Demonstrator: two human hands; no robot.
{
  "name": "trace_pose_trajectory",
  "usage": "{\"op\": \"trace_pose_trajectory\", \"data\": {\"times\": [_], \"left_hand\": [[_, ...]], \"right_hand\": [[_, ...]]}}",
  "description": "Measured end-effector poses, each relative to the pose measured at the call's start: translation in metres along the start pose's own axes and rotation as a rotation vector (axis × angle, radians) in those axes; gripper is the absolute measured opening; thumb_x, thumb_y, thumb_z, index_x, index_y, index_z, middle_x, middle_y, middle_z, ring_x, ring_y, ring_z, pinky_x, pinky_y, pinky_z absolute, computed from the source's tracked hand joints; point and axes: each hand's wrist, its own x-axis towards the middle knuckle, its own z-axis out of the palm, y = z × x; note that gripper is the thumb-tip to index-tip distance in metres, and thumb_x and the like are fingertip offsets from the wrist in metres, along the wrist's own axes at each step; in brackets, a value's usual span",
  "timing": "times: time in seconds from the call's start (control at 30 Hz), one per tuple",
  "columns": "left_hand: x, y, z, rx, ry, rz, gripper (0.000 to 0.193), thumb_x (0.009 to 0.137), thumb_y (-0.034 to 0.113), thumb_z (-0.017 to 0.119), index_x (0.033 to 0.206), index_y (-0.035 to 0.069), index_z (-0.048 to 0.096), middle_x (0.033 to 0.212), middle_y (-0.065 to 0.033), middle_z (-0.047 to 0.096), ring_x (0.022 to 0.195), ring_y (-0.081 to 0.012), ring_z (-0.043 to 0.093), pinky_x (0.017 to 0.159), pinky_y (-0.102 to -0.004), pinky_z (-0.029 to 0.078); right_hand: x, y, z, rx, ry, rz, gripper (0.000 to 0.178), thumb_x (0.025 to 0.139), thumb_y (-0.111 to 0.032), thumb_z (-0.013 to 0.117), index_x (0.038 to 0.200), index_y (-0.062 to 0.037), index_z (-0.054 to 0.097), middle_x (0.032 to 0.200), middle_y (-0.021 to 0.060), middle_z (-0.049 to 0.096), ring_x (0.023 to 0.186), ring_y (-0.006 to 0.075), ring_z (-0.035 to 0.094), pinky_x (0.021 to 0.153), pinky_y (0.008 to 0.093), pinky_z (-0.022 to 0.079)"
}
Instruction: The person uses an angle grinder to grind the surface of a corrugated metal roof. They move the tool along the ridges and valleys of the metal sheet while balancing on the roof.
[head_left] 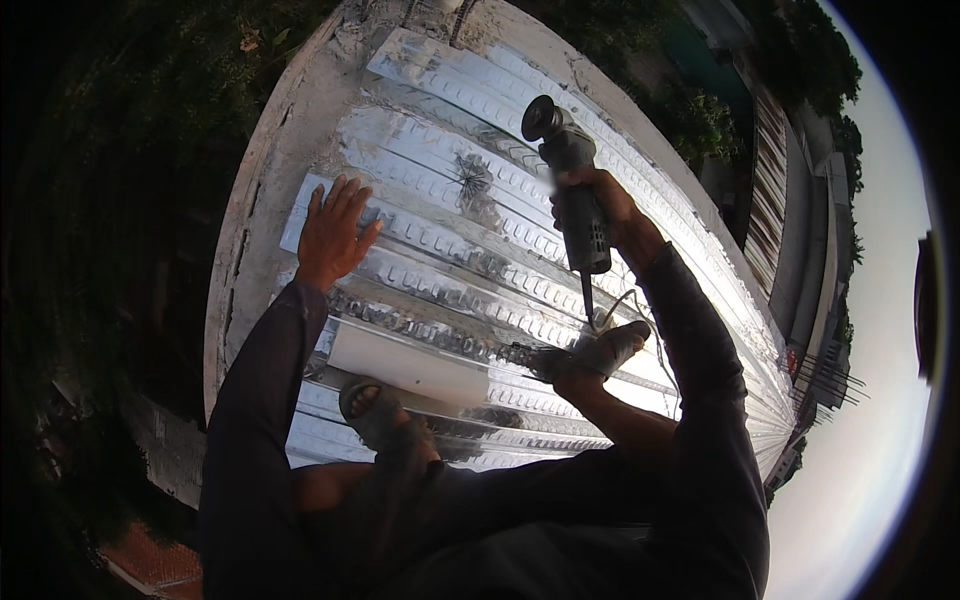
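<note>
My right hand (615, 205) is wrapped round the body of a dark angle grinder (585, 235), held up above the ribbed metal decking (430, 215). The grinder's round head points to the far side, and its cord runs down from the rear end toward my foot. My left hand (340, 235) lies with fingers spread near the left ends of the shiny decking strips, beside the concrete edge. Nothing is in it. A dark, star-shaped scorched-looking patch (472, 182) marks the metal between my two hands.
My sandalled feet (372, 405) stand on the decking, beside a pale flat board (405, 365). A loose cord (655, 335) curls by the right foot. A rough concrete edge (255, 215) borders the left, with trees and lower roofs beyond. Rebar rods (835, 375) stick out at far right.
</note>
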Motion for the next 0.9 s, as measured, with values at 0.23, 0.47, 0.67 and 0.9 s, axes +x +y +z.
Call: {"op": "trace_pose_trajectory", "data": {"times": [0.23,0.47,0.67,0.9], "left_hand": [[0.002,-0.018,0.008,0.013,-0.032,0.022,0.050,0.106,0.046,0.053,0.145,0.015,0.053,0.150,-0.0120,0.051,0.147,-0.0330,0.040,0.125,-0.0565,0.025],[0.005,-0.020,0.007,-0.008,-0.051,0.053,0.047,0.108,0.044,0.051,0.145,0.016,0.053,0.151,-0.0117,0.048,0.147,-0.0352,0.038,0.125,-0.0578,0.025],[0.007,-0.022,0.008,-0.007,-0.119,-0.018,0.050,0.108,0.048,0.049,0.149,0.020,0.050,0.155,-0.0105,0.043,0.151,-0.0333,0.033,0.129,-0.0568,0.021],[0.010,-0.022,0.004,-0.007,-0.216,-0.059,0.052,0.107,0.050,0.049,0.151,0.023,0.048,0.159,-0.0085,0.040,0.153,-0.0325,0.029,0.130,-0.0555,0.018]], "right_hand": [[0.034,0.126,0.065,0.640,-0.081,-0.015,0.032,0.086,-0.020,0.069,0.105,0.0032,0.057,0.081,0.0148,0.065,0.066,0.0280,0.068,0.063,0.0430,0.061],[0.062,0.152,0.081,0.708,0.012,-0.040,0.025,0.087,-0.020,0.068,0.096,0.0016,0.059,0.076,0.0134,0.065,0.060,0.0264,0.067,0.060,0.0400,0.060],[0.073,0.151,0.103,0.651,0.145,-0.054,0.026,0.087,-0.017,0.068,0.098,0.0053,0.061,0.079,0.0163,0.067,0.063,0.0266,0.069,0.058,0.0390,0.060],[0.071,0.138,0.111,0.668,0.221,-0.056,0.026,0.083,-0.011,0.070,0.099,0.0073,0.062,0.081,0.0168,0.067,0.064,0.0276,0.069,0.056,0.0400,0.059]]}}
